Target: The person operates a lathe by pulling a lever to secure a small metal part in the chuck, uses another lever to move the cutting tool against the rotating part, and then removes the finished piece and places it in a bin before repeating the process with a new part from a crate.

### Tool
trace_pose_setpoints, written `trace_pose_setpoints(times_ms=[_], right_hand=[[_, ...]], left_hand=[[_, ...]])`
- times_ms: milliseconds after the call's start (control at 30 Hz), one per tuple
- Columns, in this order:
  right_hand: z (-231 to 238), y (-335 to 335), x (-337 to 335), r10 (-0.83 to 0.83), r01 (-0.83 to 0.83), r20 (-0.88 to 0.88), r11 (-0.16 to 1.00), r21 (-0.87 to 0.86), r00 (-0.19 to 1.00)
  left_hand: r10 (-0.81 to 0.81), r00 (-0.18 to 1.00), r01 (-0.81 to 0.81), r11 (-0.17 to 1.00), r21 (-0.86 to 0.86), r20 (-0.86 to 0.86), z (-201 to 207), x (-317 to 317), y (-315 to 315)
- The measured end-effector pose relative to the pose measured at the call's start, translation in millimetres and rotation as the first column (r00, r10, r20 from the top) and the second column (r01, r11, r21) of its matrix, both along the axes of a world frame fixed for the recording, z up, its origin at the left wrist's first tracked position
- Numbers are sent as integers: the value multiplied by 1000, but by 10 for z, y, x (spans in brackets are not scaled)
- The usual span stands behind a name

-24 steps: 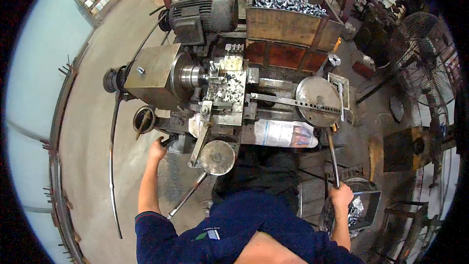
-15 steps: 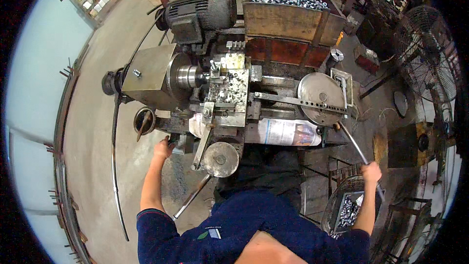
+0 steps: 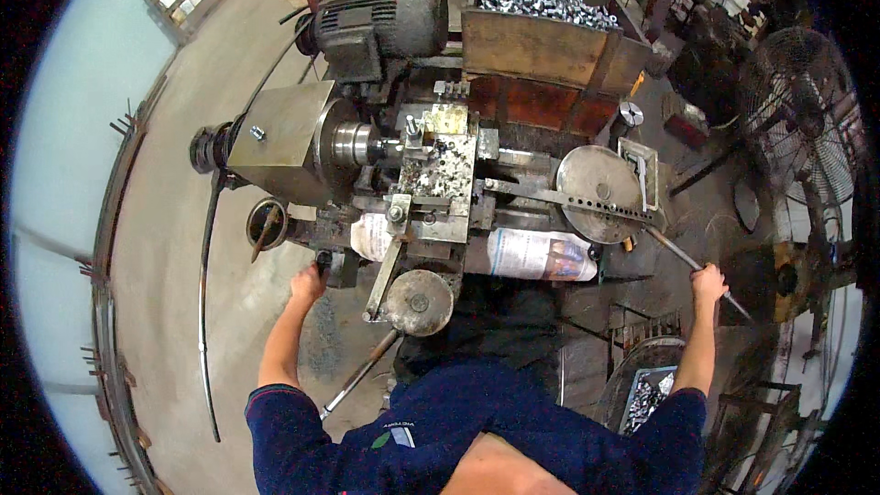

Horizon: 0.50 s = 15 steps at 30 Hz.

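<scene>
My right hand (image 3: 709, 283) is wrapped round a long metal lever (image 3: 674, 248) that runs out from a round steel disc (image 3: 596, 185). A flat bar with a row of holes (image 3: 559, 198) links that disc to the cross slide (image 3: 445, 174) of a small lathe. My left hand (image 3: 309, 282) closes on a dark knob (image 3: 324, 259) at the machine's front left, its fingertips partly hidden. The chuck (image 3: 353, 143) faces the slide, which is strewn with chips. In front is a smaller disc (image 3: 420, 302) with its own handle (image 3: 362, 373), which neither hand touches.
Behind the lathe stand a motor (image 3: 380, 32) and a wooden crate (image 3: 550, 48) of small metal parts. A bin of parts (image 3: 649, 399) sits low by my right arm. A fan (image 3: 797, 115) stands at right. A pot (image 3: 267, 223) hangs at left.
My right hand has pushed the lever outward to the right and a little up, and the disc and holed bar have turned with it. My left hand stays at the knob.
</scene>
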State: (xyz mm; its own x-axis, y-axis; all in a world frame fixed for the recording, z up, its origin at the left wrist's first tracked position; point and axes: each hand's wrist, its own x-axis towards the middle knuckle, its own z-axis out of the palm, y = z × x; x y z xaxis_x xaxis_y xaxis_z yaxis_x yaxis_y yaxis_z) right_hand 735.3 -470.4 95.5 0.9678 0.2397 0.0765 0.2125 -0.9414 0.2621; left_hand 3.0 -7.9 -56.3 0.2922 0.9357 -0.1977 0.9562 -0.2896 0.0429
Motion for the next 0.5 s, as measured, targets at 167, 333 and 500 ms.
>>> trace_pose_setpoints(times_ms=[167,333,500], right_hand=[[-219,-35,-486,166,-192,191,974,124,967],[315,802,-1187,561,-574,181,677,460,808],[1184,2330,-2123,901,-748,283,65,661,328]], left_hand=[[152,976,-154,988,-4,159,46,189,-119],[177,938,-90,955,-284,297,139,-171,-73],[198,788,-116,978,-176,582,1289,-418,272]])
